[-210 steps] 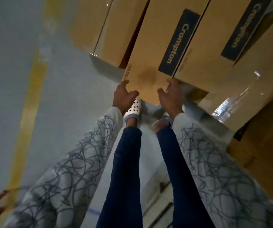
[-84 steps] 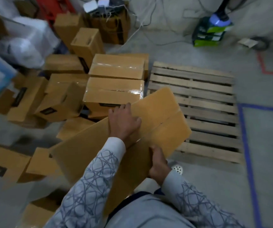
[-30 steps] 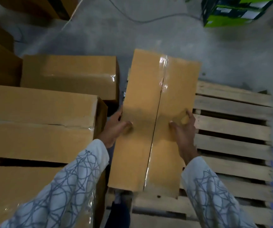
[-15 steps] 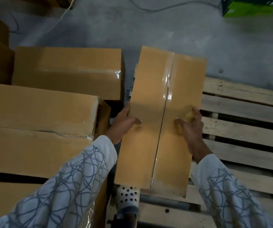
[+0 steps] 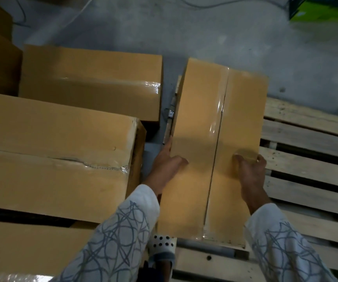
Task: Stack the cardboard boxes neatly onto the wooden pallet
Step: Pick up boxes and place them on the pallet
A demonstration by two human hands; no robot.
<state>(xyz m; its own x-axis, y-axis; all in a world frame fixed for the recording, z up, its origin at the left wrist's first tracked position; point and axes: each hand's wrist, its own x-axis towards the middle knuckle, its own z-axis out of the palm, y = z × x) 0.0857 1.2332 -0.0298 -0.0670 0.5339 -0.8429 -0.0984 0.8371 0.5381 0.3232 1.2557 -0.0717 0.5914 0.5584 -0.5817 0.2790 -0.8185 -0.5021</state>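
your taped box (image 5: 215,129) has come down since half a second ago and now lies along the wooden pallet's (image 5: 306,159) left edge (looks seated, can't confirm). left hand (image 5: 164,165) and right hand (image 5: 249,169) still grip its long sides, fingers (image 5: 260,158) curled over the edge. square it up, then let go.

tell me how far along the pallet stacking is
Barely started. Done: nothing yet; the visible boards of the wooden slatted pallet carry no other box. In hand: the left hand and right hand grip one long brown taped cardboard box over the pallet's left edge. Left: at least three similar brown cardboard boxes beside it.
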